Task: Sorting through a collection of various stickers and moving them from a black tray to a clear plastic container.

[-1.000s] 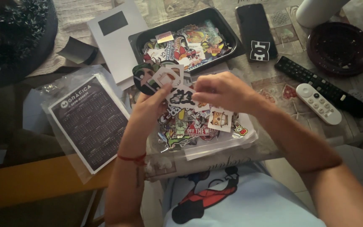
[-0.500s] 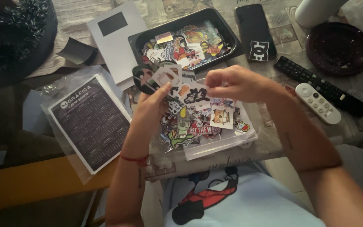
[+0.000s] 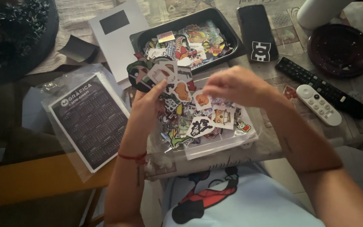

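While your left hand (image 3: 150,98) fans a small stack of die-cut stickers (image 3: 158,75) above the clear plastic sleeve (image 3: 215,143), keep that fan steady, I'd say, and let only the thumb slide the top one forward, so the others do not slip. Your left fingers are closed on the stack, thumb over the front, the rest behind. Your right hand (image 3: 236,86) hovers just right of the stack, over the sleeve, fingers curled narrow toward the thumb; whether they pinch a sticker I cannot tell, since the knuckles hide the tips.

My judgement is that a light pinch at a sticker's edge will serve better than a grab at its middle, since these are thin and bend easily.

The fan in your left hand spreads up and away from you, its long axis running from your palm toward the black tray (image 3: 227,40) beyond the sleeve, printed faces toward you. More loose stickers (image 3: 202,124) lie flat on the sleeve, pointing every way. Right of the sleeve on the worktop (image 3: 274,145) rest a white remote (image 3: 318,104) and a black remote (image 3: 320,86).
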